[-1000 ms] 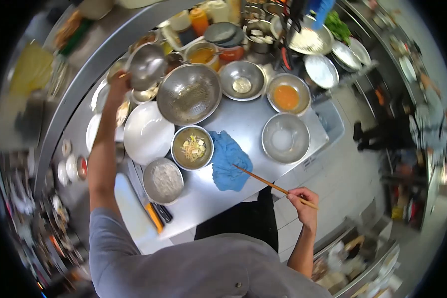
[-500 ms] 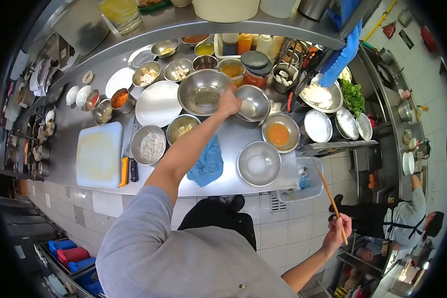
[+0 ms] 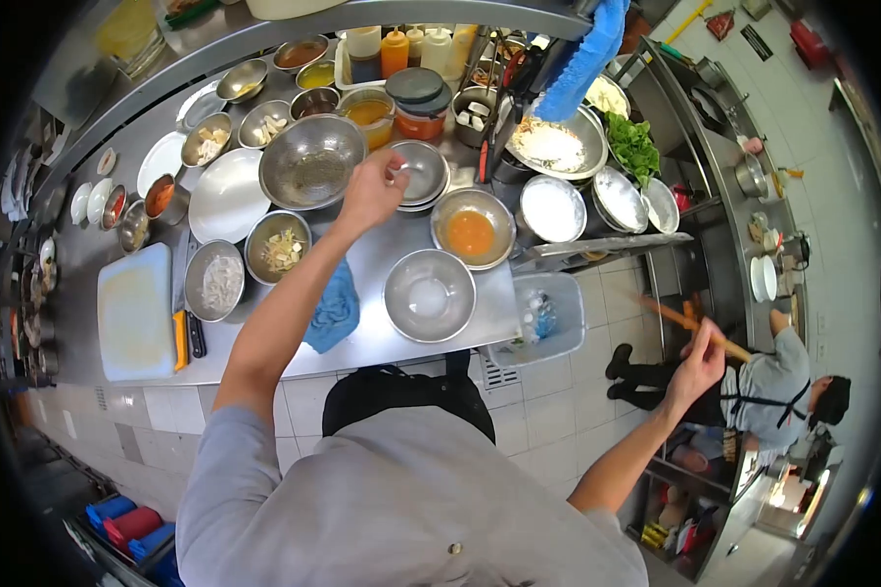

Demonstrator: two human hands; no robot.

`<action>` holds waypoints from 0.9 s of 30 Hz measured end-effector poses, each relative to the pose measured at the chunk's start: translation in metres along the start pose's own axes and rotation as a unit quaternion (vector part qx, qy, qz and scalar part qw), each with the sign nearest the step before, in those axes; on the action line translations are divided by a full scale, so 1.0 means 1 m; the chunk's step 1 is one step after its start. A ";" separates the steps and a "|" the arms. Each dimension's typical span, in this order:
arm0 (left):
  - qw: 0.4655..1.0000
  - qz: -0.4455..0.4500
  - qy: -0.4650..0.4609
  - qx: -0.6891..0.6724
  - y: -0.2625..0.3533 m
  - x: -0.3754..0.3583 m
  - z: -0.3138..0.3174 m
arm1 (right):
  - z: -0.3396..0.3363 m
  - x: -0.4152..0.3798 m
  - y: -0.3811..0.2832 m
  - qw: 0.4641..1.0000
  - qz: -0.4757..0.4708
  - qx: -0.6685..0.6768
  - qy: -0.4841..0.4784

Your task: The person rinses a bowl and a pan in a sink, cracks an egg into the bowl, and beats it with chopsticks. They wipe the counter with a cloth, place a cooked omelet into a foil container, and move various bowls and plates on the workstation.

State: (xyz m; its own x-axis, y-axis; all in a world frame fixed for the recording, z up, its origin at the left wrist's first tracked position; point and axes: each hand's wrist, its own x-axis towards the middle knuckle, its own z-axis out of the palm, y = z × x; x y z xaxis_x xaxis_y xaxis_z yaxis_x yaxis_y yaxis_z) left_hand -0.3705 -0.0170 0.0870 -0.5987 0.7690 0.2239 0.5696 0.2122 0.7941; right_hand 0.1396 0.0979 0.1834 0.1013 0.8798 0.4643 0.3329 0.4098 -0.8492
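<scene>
My left hand is over the steel counter, between a large metal bowl with a little dark seasoning or liquid and a small stack of metal bowls. Its fingers are pinched together above the stack's rim; whatever they hold is too small to tell. Away from the counter, at the right, my right hand grips a long wooden stick, slightly blurred. An orange mixture lies in a metal bowl, and another metal bowl sits near the counter edge.
A cutting board, knives and a blue cloth lie on the left side. Bowls of white powder stand at the right, above a plastic bin. Another person stands at the far right.
The view has turned, shifting the counter leftwards. My left hand has moved from the large bowl's right rim to above the bowl stack. My right hand has moved right with the stick, now held flatter.
</scene>
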 end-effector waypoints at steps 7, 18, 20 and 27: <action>0.986 0.146 0.014 -0.080 0.159 0.027 0.067 | 0.172 0.183 -0.026 0.968 -0.116 0.184 -0.129; 0.985 0.144 0.042 -0.090 0.225 0.032 0.096 | 0.481 0.345 -0.065 0.873 -0.259 0.280 -0.304; 0.981 0.164 0.061 -0.086 0.230 0.014 0.083 | 0.501 0.348 -0.061 0.868 -0.219 0.258 -0.364; 0.971 0.154 0.132 -0.125 0.228 -0.008 0.064 | 0.515 0.331 -0.037 0.854 -0.140 0.227 -0.447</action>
State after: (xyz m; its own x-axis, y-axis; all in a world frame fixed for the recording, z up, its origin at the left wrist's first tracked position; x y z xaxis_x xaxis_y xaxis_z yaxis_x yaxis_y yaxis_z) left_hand -0.2003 0.0640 0.2298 -0.5637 0.5852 0.5830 0.6101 -0.1809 0.7714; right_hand -0.3217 0.4979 0.2395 -0.7468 0.4807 0.4597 -0.1921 0.5058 -0.8410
